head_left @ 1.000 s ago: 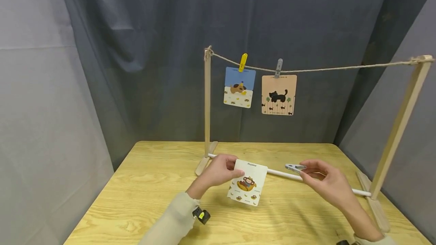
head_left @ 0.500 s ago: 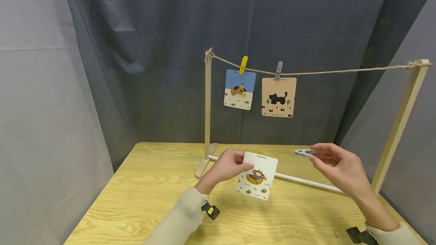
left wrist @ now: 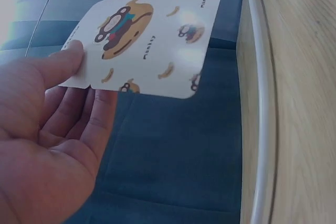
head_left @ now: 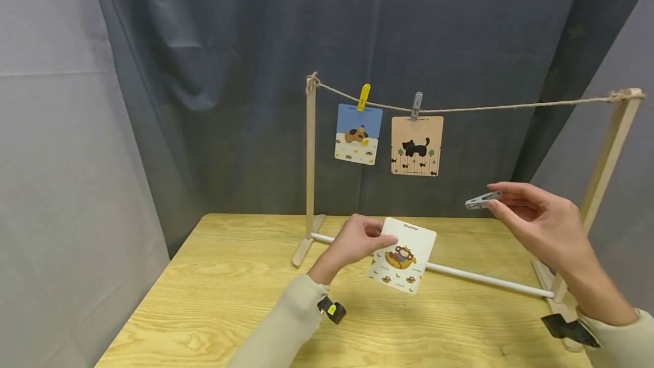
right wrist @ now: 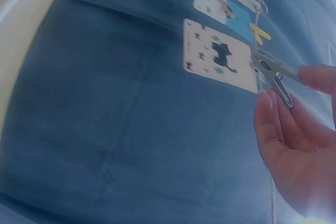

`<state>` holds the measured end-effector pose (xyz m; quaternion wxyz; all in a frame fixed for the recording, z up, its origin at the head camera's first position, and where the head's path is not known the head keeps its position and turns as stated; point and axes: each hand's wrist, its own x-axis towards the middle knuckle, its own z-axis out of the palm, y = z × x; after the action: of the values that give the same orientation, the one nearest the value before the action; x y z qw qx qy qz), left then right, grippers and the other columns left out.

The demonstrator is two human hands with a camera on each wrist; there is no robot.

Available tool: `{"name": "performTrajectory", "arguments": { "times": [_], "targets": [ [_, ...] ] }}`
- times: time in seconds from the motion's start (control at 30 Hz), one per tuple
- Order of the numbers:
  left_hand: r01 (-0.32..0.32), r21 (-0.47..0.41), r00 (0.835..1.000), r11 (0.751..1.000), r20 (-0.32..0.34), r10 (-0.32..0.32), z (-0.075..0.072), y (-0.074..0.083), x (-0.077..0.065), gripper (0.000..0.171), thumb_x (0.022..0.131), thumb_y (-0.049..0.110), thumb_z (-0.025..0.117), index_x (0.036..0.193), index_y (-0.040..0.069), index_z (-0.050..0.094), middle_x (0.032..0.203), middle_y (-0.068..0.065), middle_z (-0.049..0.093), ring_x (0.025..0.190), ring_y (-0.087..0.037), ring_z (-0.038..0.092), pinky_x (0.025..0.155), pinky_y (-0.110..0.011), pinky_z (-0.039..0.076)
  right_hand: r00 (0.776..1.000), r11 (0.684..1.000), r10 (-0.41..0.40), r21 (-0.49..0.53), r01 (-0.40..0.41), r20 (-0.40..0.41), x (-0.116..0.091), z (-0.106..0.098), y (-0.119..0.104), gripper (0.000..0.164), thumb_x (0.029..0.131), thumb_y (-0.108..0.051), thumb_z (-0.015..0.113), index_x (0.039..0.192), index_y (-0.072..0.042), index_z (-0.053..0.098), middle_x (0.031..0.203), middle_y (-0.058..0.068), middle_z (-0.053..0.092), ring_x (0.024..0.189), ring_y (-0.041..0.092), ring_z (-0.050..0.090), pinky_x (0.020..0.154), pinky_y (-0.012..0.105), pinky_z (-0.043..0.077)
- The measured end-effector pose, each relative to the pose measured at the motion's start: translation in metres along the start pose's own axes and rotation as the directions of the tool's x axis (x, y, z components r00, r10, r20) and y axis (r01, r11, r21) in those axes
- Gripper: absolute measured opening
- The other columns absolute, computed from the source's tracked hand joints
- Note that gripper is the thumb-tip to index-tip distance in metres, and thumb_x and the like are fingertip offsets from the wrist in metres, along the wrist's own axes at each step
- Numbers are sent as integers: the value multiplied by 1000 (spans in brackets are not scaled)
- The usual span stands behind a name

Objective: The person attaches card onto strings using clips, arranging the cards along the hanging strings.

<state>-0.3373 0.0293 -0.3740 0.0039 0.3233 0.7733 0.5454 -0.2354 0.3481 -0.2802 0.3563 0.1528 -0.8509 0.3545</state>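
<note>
My left hand pinches a white monkey card by its left edge, thumb on the printed face; the left wrist view shows the card from below. To the right and higher, my right hand pinches a grey clothespin by its handle ends. In the right wrist view this clothespin points away from the palm. Both hands are below the twine. On it hang a blue-and-white dog card under a yellow clothespin and a peach cat card under another grey clothespin.
A left wooden post and a right wooden post carry the twine. A white rod joins their feet low over the wooden table. Dark curtain hangs behind.
Both hands have moved right and upward, the right one farther, lifting the clothespin above the table's back edge. The monkey card has risen with the left hand. The hanging cards stay put.
</note>
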Motion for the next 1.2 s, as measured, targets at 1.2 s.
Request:
{"name": "performTrajectory", "arguments": {
  "times": [1.2],
  "targets": [
    [-71,-145,966,987,-258,32,56,76,94,26,93,30,80,112,13,82,107,1,80,95,0,70,79,-22,55,994,986,-113,-127,112,-6,96,-67,-31,33,92,-13,78,123,-3,71,96,-33,63,81,-20,61,69,1,45]
  ]
}}
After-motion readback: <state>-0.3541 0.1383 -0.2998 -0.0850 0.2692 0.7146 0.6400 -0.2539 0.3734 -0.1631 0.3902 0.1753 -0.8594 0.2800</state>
